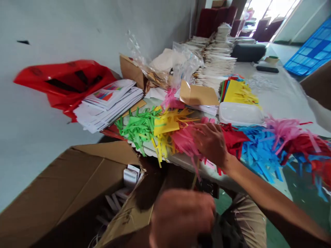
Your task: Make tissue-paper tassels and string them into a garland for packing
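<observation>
Colour-swatch leaflets (108, 100), right hand (210, 144) on paper fringe (184, 141)

At your ten o'clock, a crumpled red plastic bag (64, 82) lies beside a stack of printed white sheets (108, 106); at eight, an open brown cardboard carton (67, 193); at one, a blue plastic crate (309, 46).

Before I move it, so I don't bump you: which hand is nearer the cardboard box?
Left hand: it is in front of the torn edge of the cardboard box, too blurred to tell if it touches. Right hand: farther away, on the pink paper strips.
</observation>
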The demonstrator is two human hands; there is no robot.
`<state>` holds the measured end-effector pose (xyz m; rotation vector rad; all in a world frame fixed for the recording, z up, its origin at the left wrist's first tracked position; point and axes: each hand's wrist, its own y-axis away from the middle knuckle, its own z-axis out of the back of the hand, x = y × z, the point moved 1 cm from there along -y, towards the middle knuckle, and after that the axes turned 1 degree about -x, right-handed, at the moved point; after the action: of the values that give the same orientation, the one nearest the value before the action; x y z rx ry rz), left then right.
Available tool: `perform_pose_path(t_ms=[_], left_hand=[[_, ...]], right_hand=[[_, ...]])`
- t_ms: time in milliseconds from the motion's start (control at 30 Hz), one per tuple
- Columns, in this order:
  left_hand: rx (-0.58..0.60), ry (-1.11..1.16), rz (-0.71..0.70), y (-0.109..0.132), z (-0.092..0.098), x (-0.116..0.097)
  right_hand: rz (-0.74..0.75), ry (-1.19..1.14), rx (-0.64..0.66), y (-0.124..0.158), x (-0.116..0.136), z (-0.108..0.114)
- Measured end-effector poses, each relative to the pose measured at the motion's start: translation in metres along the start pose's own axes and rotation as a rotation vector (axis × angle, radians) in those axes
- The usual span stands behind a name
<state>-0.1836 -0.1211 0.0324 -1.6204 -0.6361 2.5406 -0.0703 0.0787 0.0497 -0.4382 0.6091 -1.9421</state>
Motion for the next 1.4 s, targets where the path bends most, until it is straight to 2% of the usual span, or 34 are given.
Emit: perform_pose_path(t_ms=[67,100,167,267,333,400,567,767,867,967,1067,1200,1400], left_hand=[[-0.231,-0.109,-0.008,-0.009,0.014,0.004],[-0.357,-0.218,-0.012,-0.018,0.024,0.011],[-0.512,-0.515,-0.002,-0.044,0.045,0.031],[-0.374,-0.8,0.054,-0.077,0.067,0.069],[-0.278,-0.847,0.067,-0.087,0.072,0.088],[-0.259,-0.846,0.066,-0.089,0.07,0.097],[-0.338,-0.815,0.034,-0.092,0.063,0.086],[-0.36,-0.844,0.015,-0.103,0.067,0.07],[-0.359,-0.794,0.033,-0.102,0.074,0.068],[-0.372,-0.636,0.023,-0.099,0.081,0.071],[-0.502,-0.348,0.065,-0.09,0.086,0.077],[-0.696,-0.012,0.182,-0.079,0.08,0.087],[-0.665,0.13,0.264,-0.083,0.075,0.093]], right_hand=[[0.05,-0.027,0.107,-0.024,0.015,-0.018],[0.057,-0.039,0.164,-0.035,0.02,-0.025],[0.038,-0.054,0.256,-0.05,0.027,-0.036],[-0.005,-0.054,0.318,-0.059,0.028,-0.043],[-0.015,-0.047,0.325,-0.059,0.026,-0.044],[-0.01,-0.043,0.315,-0.056,0.023,-0.043],[0.033,-0.071,0.253,-0.056,0.024,-0.04],[0.103,-0.144,0.116,-0.061,0.03,-0.039],[0.119,-0.15,0.106,-0.062,0.029,-0.039],[0.1,-0.192,0.086,-0.062,0.027,-0.041],[0.007,-0.302,0.035,-0.061,0.024,-0.044],[-0.101,-0.455,-0.018,-0.06,0.021,-0.047],[-0.137,-0.545,-0.034,-0.057,0.023,-0.048]])
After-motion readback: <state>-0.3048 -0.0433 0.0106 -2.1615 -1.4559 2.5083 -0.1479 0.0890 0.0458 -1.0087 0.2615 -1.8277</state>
